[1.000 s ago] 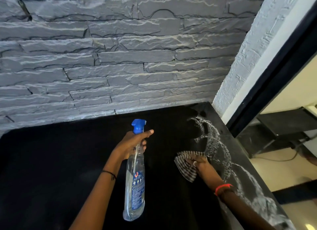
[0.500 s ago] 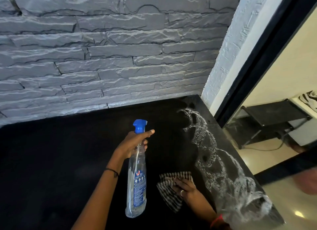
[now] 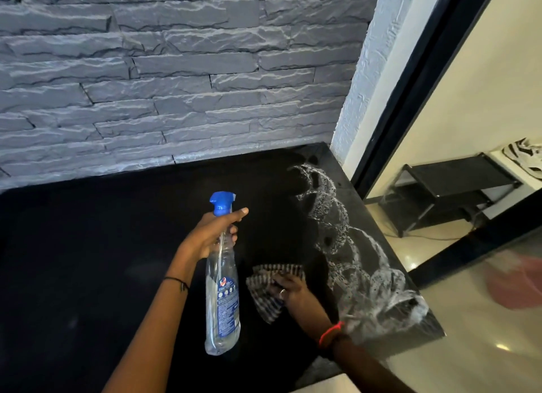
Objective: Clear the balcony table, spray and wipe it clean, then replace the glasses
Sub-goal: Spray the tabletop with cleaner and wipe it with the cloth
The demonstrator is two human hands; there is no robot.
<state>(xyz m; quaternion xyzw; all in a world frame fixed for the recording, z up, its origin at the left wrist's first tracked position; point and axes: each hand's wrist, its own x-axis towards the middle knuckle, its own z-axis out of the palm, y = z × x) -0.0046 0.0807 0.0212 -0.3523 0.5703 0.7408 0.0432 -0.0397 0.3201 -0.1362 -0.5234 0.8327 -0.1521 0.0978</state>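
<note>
My left hand [image 3: 208, 234] grips the spray bottle [image 3: 222, 298] above the table [image 3: 88, 246], and my right hand [image 3: 289, 290] presses flat on the striped cloth [image 3: 265, 301] on the table, beside white foam [image 3: 337, 231].

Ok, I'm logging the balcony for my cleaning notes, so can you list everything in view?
Table: one, black, against the wall.
Foam streaks: one trail, white, along the table's right edge.
Spray bottle: one, clear with a blue head, held upright over the table.
Cloth: one, striped dark and light, on the table left of the foam.
Stone wall: one, grey, behind the table.
Shelf rack: one, black, in the room at right.
Left hand: grips the bottle's neck.
Right hand: rests on the cloth, with a red band at the wrist.
</note>
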